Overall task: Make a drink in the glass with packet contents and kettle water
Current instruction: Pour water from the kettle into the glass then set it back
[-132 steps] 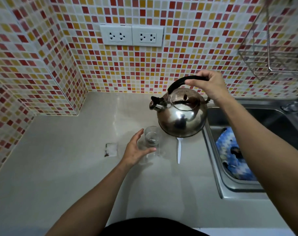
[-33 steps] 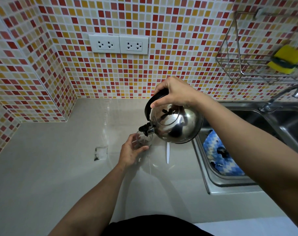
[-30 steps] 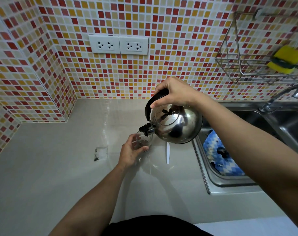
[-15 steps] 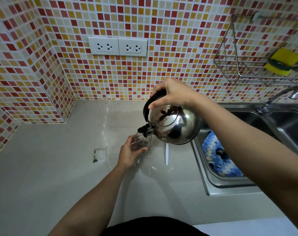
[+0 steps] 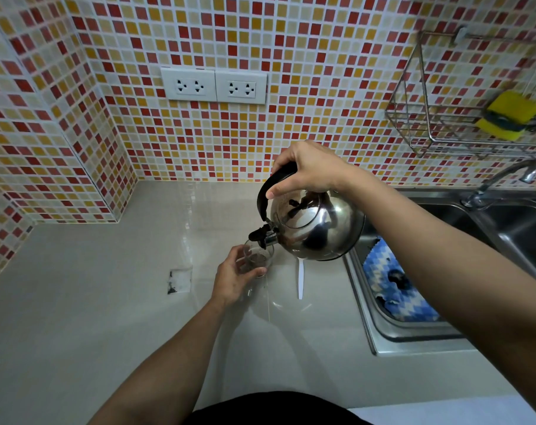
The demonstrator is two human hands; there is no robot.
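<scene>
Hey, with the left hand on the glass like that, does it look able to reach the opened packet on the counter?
Probably yes. The packet lies on bare counter just left of the left hand, nothing between them, but that hand would first have to let go of the glass.

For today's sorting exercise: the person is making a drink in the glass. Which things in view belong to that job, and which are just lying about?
Belong to the job:
kettle
glass
packet
white stirrer, probably

Just lying about:
sponge
wire rack
blue cloth
tap
sockets

head-worn wide view, facing forward and down, close over the counter (image 5: pixel 76 317)
</scene>
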